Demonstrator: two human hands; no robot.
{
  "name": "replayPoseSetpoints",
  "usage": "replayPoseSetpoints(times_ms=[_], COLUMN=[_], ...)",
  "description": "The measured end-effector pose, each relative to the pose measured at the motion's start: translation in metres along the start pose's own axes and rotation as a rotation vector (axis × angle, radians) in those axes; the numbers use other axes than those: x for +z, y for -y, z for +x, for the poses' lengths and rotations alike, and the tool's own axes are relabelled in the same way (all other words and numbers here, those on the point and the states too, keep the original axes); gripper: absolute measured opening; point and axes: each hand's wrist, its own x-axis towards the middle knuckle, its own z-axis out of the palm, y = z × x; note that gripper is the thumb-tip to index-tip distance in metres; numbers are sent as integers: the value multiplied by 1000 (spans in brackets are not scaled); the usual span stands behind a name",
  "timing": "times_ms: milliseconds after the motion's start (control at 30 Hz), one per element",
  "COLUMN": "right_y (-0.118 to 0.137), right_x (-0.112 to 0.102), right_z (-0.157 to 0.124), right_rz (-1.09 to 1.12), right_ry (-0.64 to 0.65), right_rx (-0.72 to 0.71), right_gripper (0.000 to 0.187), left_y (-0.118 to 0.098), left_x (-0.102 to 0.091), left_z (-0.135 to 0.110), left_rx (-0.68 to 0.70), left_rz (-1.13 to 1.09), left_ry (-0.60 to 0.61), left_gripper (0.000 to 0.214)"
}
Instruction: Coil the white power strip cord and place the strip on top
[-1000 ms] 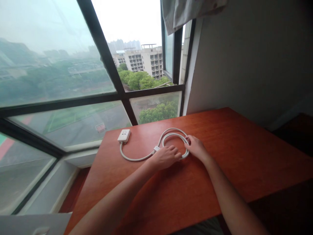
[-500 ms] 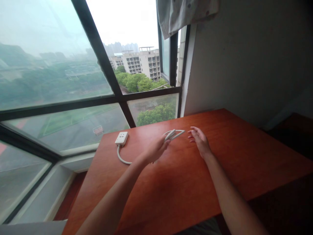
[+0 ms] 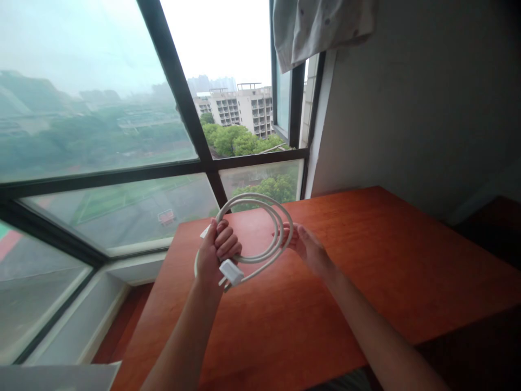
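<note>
My left hand is closed in a fist around the white cable of an extension cord, which is wound in a few loops and held up over the table. The three-pin plug hangs just below that fist, prongs toward the lower left. Behind the fist, a corner of the white socket block peeks out; most of it is hidden. At the coil's right side is my right hand, fingers stretched out behind the loops and thumb apart. Whether those fingers touch the cable I cannot tell.
The reddish-brown wooden table stretches below both hands. Dark-framed windows run along its left and far sides, with one pane open. A pale curtain hangs above, and a grey wall stands at the right.
My left hand has drawn back and left, raising the coil, whose loops now face me with the plug visible. My right hand has moved left to the loops. The view has shifted slightly.
</note>
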Motion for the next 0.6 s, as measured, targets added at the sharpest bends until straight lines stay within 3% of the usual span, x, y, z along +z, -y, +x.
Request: replayPoseSetpoints(times_ms=[233,367,500,600], right_y=[0,-8,-21,-27], right_x=[24,33,42,46], right_z=[23,25,15,8], right_rz=[-25,81,177,228], right_ry=[-196,-115,-35,-50], right_rx=[101,181,163,154], right_gripper=[49,43,50,44], left_y=[2,2,5,10], left_x=[-21,-25,-28,-30], left_z=[-4,-8,-9,-9], left_rx=[3,34,110,131], left_rz=[-183,-197,-201,-200], left_ry=[-1,34,24,-15], left_gripper=[33,33,35,34])
